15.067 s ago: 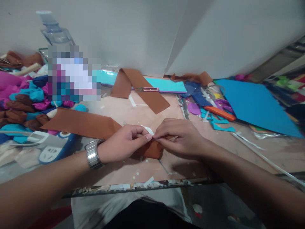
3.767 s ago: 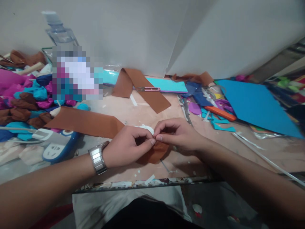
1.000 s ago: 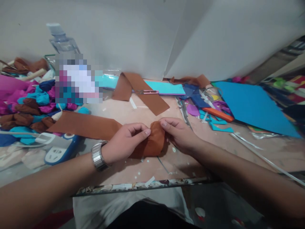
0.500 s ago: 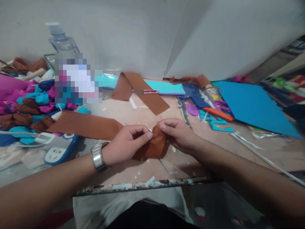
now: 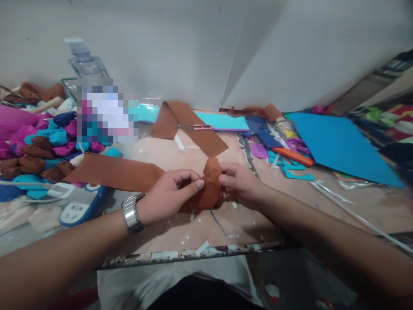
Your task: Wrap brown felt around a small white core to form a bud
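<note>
A long brown strip [image 5: 119,170], of thin paper or cloth, runs from the left of the work board to between my hands. Its near end is gathered and folded, with a rounded flap standing up. My left hand [image 5: 177,189], with a metal watch on the wrist, pinches the gathered part between thumb and forefinger. At the right edge of the folded end, my right hand [image 5: 240,183] grips with bent fingers; some fingertips are hidden behind it. Beyond them lies a second brown strip [image 5: 206,137], folded over, with pink-handled thread snips [image 5: 200,127] on it.
Crumpled coloured pieces [image 5: 41,146] heap at the left, by a blue-and-white power strip [image 5: 84,206]. A clear bottle [image 5: 85,62] stands behind. Right of the board [image 5: 193,230] are an orange cutter [image 5: 293,156], scraps and a blue sheet [image 5: 342,146]. A wall rises at the back.
My right fingers have shifted from the top of the gathered end to its right edge. The folded flap now stands up flatter and more spread. My left hand keeps its pinch.
</note>
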`<state>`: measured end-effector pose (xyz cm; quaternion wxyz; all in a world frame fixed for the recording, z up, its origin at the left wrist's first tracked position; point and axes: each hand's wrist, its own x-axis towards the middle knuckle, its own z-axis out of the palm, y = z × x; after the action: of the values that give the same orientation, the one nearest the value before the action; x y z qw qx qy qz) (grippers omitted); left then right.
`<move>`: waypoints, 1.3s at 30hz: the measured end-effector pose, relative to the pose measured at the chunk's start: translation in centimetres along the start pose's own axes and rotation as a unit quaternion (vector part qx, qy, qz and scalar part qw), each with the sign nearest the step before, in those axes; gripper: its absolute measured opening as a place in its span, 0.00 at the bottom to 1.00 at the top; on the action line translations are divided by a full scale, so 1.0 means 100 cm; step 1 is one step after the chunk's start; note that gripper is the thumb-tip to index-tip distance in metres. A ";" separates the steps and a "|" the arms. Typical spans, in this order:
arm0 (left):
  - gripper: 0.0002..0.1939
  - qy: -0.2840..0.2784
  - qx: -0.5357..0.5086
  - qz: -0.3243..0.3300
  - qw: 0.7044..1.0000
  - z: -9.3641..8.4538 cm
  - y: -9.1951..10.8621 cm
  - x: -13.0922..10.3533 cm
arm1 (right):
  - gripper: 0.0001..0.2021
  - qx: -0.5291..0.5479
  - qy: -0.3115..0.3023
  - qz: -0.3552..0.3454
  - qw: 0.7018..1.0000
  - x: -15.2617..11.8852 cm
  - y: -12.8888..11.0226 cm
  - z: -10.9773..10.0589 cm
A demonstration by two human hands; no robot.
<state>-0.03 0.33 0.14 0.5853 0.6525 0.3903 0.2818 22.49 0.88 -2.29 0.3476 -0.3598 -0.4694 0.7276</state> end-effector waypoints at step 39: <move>0.13 -0.017 0.360 0.206 0.910 -0.002 -0.008 -0.006 | 0.05 -0.580 -0.052 -0.313 0.750 -0.010 -0.016 -0.002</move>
<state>-0.67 -0.06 -0.55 0.2460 0.8894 0.3122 0.2258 23.44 0.61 -0.66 0.2553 -0.2871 -0.9049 0.1831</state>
